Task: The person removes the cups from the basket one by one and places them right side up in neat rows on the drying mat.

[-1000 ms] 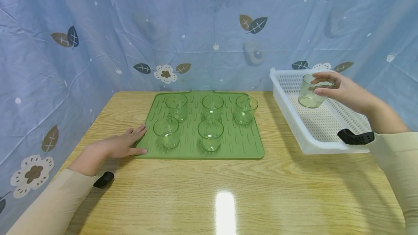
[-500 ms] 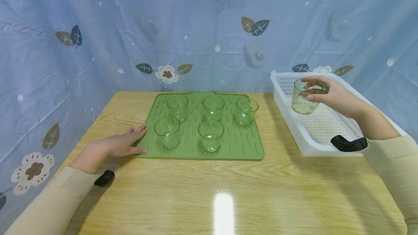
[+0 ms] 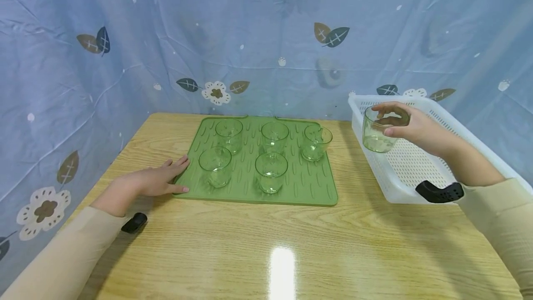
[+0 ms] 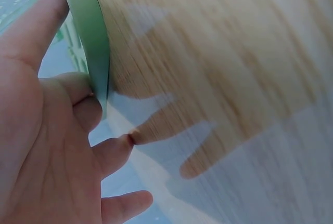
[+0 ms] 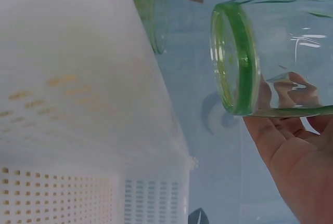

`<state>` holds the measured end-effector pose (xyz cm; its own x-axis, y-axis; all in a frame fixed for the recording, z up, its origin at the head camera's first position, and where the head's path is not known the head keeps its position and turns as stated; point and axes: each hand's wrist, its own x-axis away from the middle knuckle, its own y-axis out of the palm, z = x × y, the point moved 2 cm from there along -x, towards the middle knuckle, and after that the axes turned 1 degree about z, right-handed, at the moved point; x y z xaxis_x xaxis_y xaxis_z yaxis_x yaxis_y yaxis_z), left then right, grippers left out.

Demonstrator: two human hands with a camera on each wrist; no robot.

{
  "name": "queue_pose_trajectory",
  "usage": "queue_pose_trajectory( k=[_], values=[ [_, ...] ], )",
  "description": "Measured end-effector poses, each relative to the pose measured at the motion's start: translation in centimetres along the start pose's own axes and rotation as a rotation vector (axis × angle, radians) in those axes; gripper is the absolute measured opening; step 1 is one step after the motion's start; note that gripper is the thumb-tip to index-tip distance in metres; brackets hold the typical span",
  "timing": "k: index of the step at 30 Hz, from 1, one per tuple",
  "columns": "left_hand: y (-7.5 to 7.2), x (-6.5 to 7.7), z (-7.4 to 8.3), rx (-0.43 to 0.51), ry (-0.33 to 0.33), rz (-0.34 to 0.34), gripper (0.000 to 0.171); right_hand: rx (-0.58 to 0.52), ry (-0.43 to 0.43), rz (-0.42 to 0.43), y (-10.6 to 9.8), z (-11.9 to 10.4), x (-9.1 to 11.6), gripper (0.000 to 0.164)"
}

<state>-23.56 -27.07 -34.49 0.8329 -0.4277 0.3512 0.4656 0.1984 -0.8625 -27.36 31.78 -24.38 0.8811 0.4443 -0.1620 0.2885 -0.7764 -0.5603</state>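
My right hand (image 3: 399, 124) grips a clear greenish glass cup (image 3: 376, 135) by its side, holding it upright above the left wall of the white basket (image 3: 376, 170). In the right wrist view the cup's thick base (image 5: 239, 60) shows, apart from the basket. On the green mat (image 3: 310, 191) stand several matching cups: a back row ending with the right cup (image 3: 315, 146), and a front row with a left cup (image 3: 216, 170) and a middle cup (image 3: 271, 175). My left hand (image 3: 156, 180) touches the mat's left edge, fingers spread; its thumb (image 4: 36, 31) lies on the mat.
Wooden table (image 3: 216, 249) carries the mat and the basket, with a strip of tabletop between them. A blue patterned curtain (image 3: 266, 27) hangs behind and along the sides. Bright glare lies on the front of the table.
My right hand has carried the glass cup leftward and toward me, from inside the basket area to above its left wall. The left hand stays at the mat's edge. The view has shifted slightly.
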Motion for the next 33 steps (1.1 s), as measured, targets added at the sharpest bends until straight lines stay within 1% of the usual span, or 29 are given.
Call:
queue_pose_trajectory(
  k=[6, 9, 16, 20, 24, 30, 33],
  values=[
    [-0.1, 0.0, -0.1, 0.012, -0.002, -0.007, 0.098, -0.051, -0.024, -0.011, 1.4, -1.1, -0.3, 0.05],
    [-0.1, 0.0, -0.2, 0.016, -0.002, -0.01, 0.098, -0.088, -0.041, -0.031, 2.2, -1.6, -0.4, 0.049],
    [0.0, 0.0, -0.2, 0.037, 0.001, -0.023, 0.099, -0.164, -0.115, -0.074, 4.1, -2.9, -0.7, 0.049],
    [0.0, 0.0, -0.2, 0.042, 0.001, -0.025, 0.099, -0.201, -0.121, -0.076, 5.4, -3.3, -0.7, 0.047],
    [0.0, 0.0, -0.2, 0.036, 0.0, -0.023, 0.098, -0.22, -0.097, -0.046, 6.9, -3.6, -0.9, 0.045],
    [0.1, -0.1, -0.4, 0.037, 0.003, -0.024, 0.098, -0.255, -0.057, 0.034, 8.8, -3.6, -1.2, 0.043],
    [0.1, -0.1, -0.4, 0.041, 0.002, -0.024, 0.098, -0.276, -0.047, 0.061, 9.6, -3.5, -1.4, 0.043]
  ],
)
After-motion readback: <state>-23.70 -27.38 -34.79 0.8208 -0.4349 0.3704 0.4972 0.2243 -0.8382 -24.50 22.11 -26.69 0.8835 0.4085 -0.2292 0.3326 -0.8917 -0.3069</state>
